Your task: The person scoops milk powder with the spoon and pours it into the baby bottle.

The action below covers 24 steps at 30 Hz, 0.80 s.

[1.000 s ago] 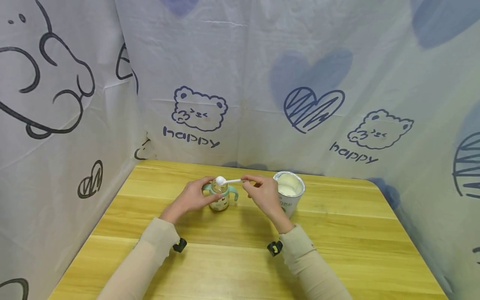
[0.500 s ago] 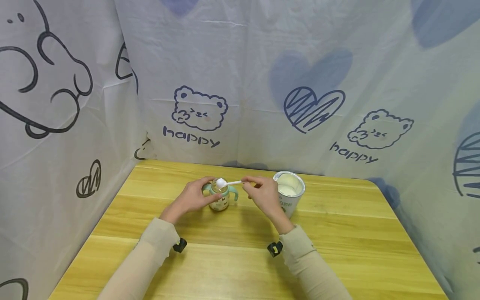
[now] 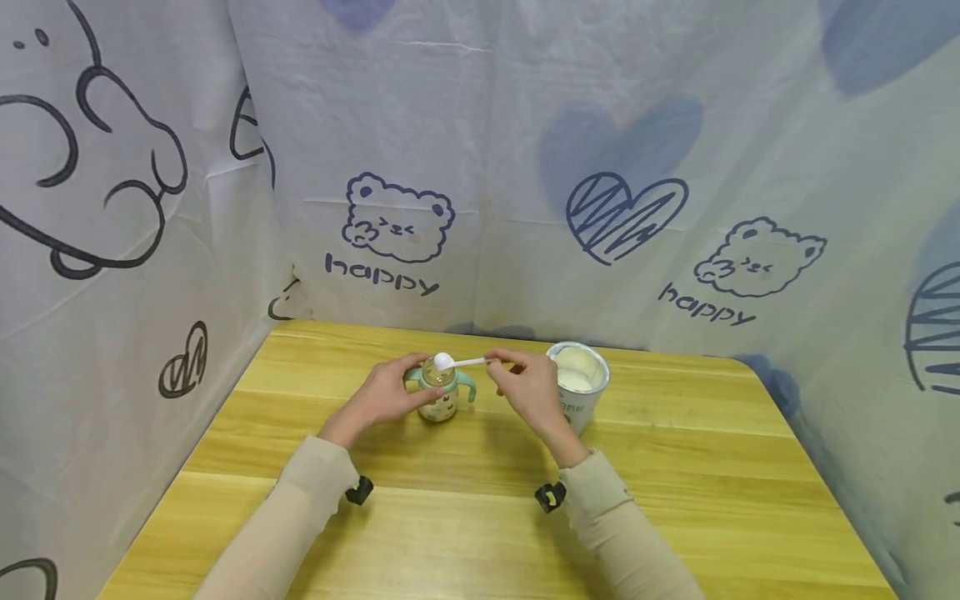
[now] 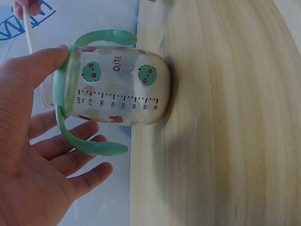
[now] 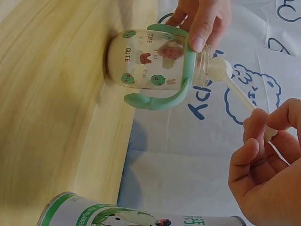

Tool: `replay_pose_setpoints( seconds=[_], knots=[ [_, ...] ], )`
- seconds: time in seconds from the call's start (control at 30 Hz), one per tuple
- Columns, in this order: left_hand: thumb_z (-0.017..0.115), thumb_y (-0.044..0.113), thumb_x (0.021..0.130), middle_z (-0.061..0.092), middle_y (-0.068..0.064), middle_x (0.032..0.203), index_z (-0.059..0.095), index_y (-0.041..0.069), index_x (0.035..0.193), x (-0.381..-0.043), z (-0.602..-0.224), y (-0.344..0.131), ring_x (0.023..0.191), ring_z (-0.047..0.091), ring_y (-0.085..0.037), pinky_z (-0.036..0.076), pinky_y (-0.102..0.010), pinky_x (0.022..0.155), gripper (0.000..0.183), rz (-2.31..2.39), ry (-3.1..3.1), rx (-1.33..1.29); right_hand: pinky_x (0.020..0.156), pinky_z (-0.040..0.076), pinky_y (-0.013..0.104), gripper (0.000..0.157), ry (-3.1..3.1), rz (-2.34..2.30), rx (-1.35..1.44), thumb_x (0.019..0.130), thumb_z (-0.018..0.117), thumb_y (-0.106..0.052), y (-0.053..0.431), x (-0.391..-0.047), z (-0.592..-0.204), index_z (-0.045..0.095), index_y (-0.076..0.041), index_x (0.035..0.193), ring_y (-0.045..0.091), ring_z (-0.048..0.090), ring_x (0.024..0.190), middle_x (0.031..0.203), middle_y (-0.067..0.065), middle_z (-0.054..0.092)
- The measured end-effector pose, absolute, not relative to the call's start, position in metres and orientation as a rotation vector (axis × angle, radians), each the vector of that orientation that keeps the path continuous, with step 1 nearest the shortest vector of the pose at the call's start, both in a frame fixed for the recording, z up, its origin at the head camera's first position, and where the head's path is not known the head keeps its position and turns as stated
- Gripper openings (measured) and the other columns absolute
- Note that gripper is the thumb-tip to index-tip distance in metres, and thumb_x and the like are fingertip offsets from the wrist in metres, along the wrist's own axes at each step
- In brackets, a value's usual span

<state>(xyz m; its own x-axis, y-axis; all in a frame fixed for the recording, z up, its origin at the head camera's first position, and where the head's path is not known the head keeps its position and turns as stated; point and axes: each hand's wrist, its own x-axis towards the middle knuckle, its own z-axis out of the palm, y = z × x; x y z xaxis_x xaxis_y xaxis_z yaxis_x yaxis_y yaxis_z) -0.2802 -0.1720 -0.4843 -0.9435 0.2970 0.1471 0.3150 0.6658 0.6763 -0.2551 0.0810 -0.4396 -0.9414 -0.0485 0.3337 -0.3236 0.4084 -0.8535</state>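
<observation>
A clear baby bottle (image 3: 438, 407) with a mint-green collar and two handles stands upright and uncapped on the table, pale powder or milk in its lower part. My left hand (image 3: 387, 392) holds it at the collar, thumb on the near side and fingers behind a handle (image 4: 94, 147). Between thumb and fingers, my right hand (image 3: 527, 387) pinches the handle of a white scoop (image 3: 444, 362). The scoop's bowl (image 5: 219, 69) is right at the bottle's open mouth. Beside the right hand stands an open tin (image 3: 579, 404) of pale powder, its side partly hidden by the wrist.
The wooden table (image 3: 465, 517) runs back to a white cloth (image 3: 510, 275) printed with bears and hearts. More cloth hangs along the left and right sides. Each wrist wears a small black camera mount (image 3: 551, 497).
The scoop stays over the bottle mouth and its bowl has turned slightly; the white heap seen half a second ago no longer shows. Left hand, bottle and tin keep their places.
</observation>
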Motion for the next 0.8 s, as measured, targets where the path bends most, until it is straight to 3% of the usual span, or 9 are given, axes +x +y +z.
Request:
replay_pose_setpoints(
  seconds=[0.13,0.37,0.6,0.8],
  knots=[
    [0.079,0.044,0.094,0.064,-0.021,0.145,0.054,0.008,0.152,-0.2805,-0.4838,-0.1719,0.135,0.061,-0.041,0.049,-0.057,0.115,0.073,-1.160,-2.856,-0.513,0.043,0.035,0.023,0.023,-2.409,1.550,0.318,0.094,0.067,-0.014,0.0804,-0.2548,-0.4386,0.085,-0.014,0.108,0.021,0.065,0.054,0.086,0.011,0.081],
    [0.079,0.044,0.094,0.063,-0.021,0.146,0.054,0.006,0.152,-0.2817,-0.4858,-0.1724,0.136,0.059,-0.042,0.048,-0.059,0.115,0.074,-1.168,-2.851,-0.517,0.045,0.037,0.021,0.024,-2.398,1.584,0.302,0.095,0.067,-0.016,0.0785,-0.2551,-0.4379,0.084,-0.011,0.112,0.043,0.070,0.064,0.090,0.012,0.082],
    [0.080,0.044,0.094,0.065,-0.020,0.144,0.055,0.008,0.152,-0.2813,-0.4870,-0.1723,0.134,0.061,-0.041,0.049,-0.058,0.114,0.073,-1.162,-2.838,-0.531,0.043,0.031,0.022,0.022,-2.399,1.597,0.304,0.098,0.069,-0.018,0.0779,-0.2544,-0.4386,0.083,-0.012,0.113,0.040,0.069,0.060,0.091,0.012,0.082],
    [0.080,0.045,0.093,0.064,-0.020,0.145,0.054,0.009,0.152,-0.2816,-0.4875,-0.1724,0.136,0.060,-0.041,0.047,-0.058,0.116,0.073,-1.163,-2.846,-0.516,0.043,0.033,0.021,0.022,-2.400,1.597,0.324,0.099,0.070,-0.020,0.0780,-0.2544,-0.4394,0.083,-0.012,0.113,0.040,0.069,0.061,0.094,0.014,0.082]
  ],
)
